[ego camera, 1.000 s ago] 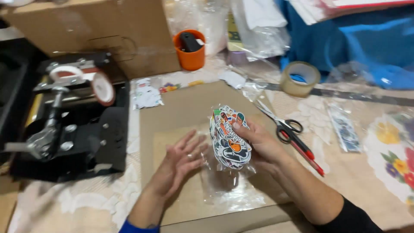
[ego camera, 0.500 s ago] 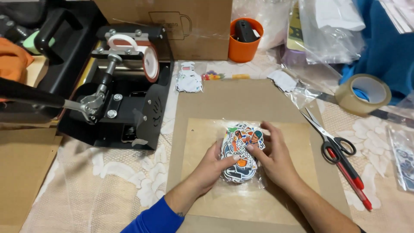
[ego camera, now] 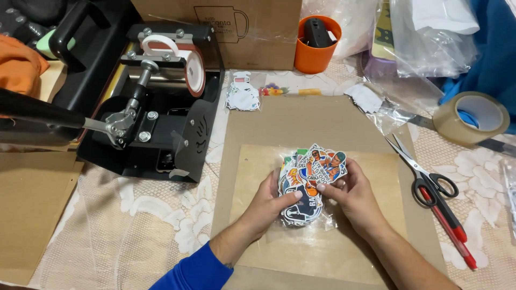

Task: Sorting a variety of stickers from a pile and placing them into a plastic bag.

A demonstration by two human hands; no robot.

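Cardboard sheet [ego camera: 258, 118] | left hand [ego camera: 271, 201], right hand [ego camera: 352, 196] grip sticker bag [ego camera: 309, 180] | scissors [ego camera: 424, 174] right, mug press [ego camera: 156, 96] left

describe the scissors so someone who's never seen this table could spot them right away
Start at the brown cardboard sheet in the middle of the table and go to its right edge. The scissors lie there, blades pointing up-left, beside a red pen. Their black handles and bare metal blades set them apart from the pen.

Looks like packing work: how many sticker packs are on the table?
2: one sticker pack held in both hands over the brown paper, another near the cardboard box. More may be hidden among the bags.
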